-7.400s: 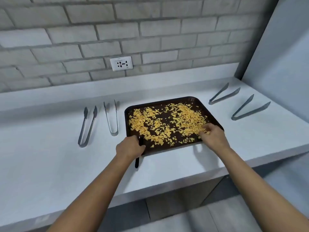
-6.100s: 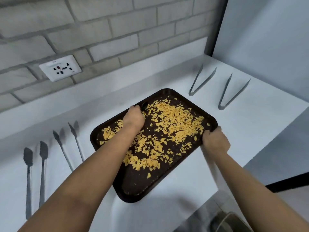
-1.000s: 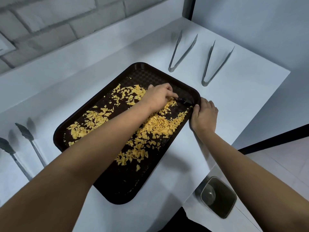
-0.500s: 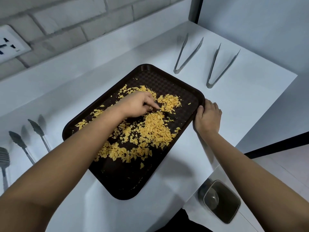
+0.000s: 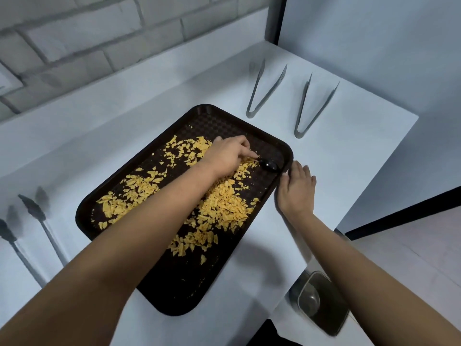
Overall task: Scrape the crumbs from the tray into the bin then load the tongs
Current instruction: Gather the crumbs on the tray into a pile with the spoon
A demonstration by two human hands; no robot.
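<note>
At tray [image 5: 104,196] 3 o'clock rim: left hand [image 5: 228,156] pinching black spoon [image 5: 268,164], right hand [image 5: 296,188] flat, bracing; crumbs [image 5: 219,203] unscraped, bin [image 5: 321,302] empty, tongs [image 5: 309,108] unloaded.

Food-service or kitchen clean-up corner. White surface [image 5: 349,151] set against pale painted brick wall [image 5: 99,33] at 11 o'clock, plain grey panel [image 5: 374,46] at 1 o'clock. Dark brown cafeteria-style tray [image 5: 224,121] at centre, strewn with yellow crumbs [image 5: 224,203]. Metal serving tongs [image 5: 264,91] in a pair at 1 o'clock; more tongs [image 5: 37,221] at 9 o'clock. Steel-rimmed bin [image 5: 321,303] on floor at 5 o'clock, below surface edge. Corner of wall socket [image 5: 6,79] at 10 o'clock.
</note>
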